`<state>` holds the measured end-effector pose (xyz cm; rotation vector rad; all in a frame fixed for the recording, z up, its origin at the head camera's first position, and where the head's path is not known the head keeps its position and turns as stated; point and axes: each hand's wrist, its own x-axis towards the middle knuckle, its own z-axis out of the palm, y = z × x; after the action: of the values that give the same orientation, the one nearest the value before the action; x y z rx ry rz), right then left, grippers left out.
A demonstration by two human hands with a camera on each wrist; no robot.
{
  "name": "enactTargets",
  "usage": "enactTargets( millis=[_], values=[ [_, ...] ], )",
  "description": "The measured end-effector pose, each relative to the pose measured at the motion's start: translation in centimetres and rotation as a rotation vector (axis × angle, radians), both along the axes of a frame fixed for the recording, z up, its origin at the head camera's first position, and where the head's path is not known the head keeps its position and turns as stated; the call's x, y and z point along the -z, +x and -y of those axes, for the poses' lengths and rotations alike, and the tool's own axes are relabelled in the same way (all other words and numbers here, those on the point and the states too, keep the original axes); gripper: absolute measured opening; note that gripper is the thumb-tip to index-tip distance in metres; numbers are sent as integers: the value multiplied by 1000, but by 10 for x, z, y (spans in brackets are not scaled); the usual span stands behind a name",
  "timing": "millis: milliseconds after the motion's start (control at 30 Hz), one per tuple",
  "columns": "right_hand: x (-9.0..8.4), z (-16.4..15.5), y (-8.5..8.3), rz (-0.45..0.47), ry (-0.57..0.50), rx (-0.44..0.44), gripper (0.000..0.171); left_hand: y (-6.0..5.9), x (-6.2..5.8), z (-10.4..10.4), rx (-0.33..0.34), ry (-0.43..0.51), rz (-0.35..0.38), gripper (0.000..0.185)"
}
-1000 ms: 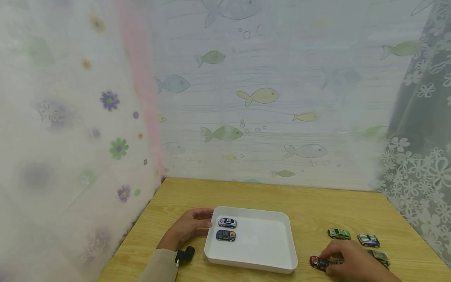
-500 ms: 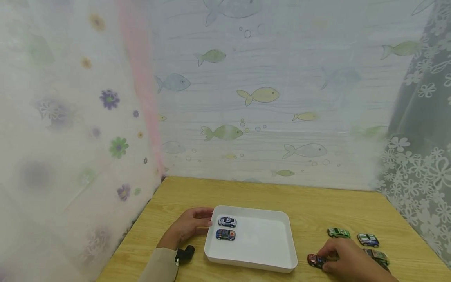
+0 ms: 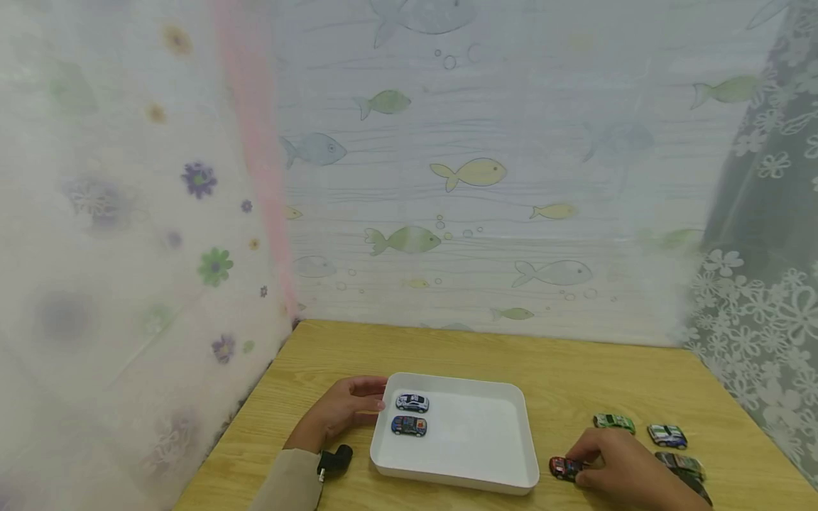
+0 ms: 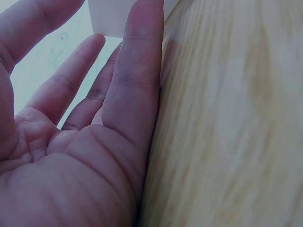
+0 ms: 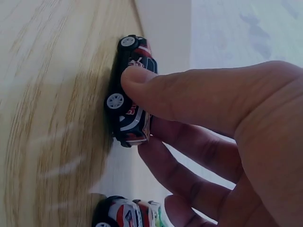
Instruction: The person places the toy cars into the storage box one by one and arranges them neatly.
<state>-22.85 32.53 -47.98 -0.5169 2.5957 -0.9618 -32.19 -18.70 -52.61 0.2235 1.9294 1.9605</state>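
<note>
With thumb and fingers my right hand pinches a small red and black toy car, right of the white tray. In the right wrist view the thumb lies across the side of this toy car, whose wheels face the wood. My left hand rests against the tray's left side, fingers extended; in the left wrist view the palm of the left hand shows nothing in it. Inside the tray, at its left, a white and dark toy car stands behind a blue one.
Right of the tray stand a green toy car, a white, green and blue one and a dark green one, partly behind the right hand. Everything is on a wooden table before a fish-patterned curtain.
My right hand has shifted left and slightly away from me with the red and black toy car, closer to the tray. The left hand and tray have stayed in place.
</note>
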Motion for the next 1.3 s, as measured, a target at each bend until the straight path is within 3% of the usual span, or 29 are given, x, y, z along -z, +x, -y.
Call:
enactTargets(
  millis=[133,333,467,933,1300],
  values=[
    [-4,0,0,-40,-11,-27,19,1,0,-1,1,3,5,59],
    [-20,4,-5,-259,39,-56,22,0,0,0,-6,-3,-1,60],
    [-32,12,-4,-351,64,-55,24,-1,1,0,-6,-4,-3,60],
    [-52,51,-15,-418,-10,-99,19,1,-2,-1,4,-8,5,59],
    [-63,72,-20,-474,-2,-94,22,2,-3,-1,-1,3,2,60]
  ],
)
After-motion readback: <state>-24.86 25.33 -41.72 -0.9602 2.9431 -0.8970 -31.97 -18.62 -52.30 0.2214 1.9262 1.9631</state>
